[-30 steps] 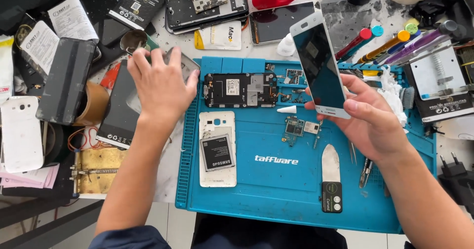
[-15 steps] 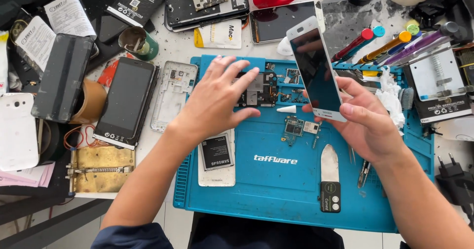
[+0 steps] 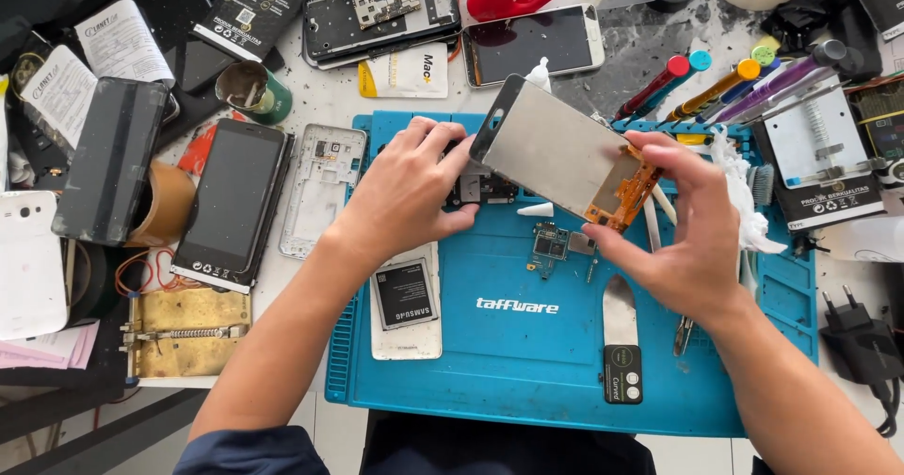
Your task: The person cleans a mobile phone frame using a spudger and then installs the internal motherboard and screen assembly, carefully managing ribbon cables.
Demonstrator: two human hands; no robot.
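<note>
My right hand [image 3: 683,225] holds a phone screen panel [image 3: 551,147] by its lower end, its grey back turned up and an orange flex cable [image 3: 623,195] at my fingers. My left hand [image 3: 407,188] rests on the blue work mat [image 3: 527,371], fingers touching the panel's left edge and covering a dark phone frame with circuit board [image 3: 480,190]. A white phone back with a battery [image 3: 405,298] lies below my left wrist. Small loose circuit parts [image 3: 554,244] sit under the panel.
A black phone [image 3: 231,202] and a white phone frame [image 3: 320,188] lie left of the mat. Screwdrivers [image 3: 716,84] lie at the upper right, a metal pry tool [image 3: 621,343] on the mat, a charger plug [image 3: 862,338] far right, and several phones and parts at the back.
My left hand came from the black phone on the left onto the mat. My right hand turned the screen panel over, from glass side up to grey back up, and lowered it flatter.
</note>
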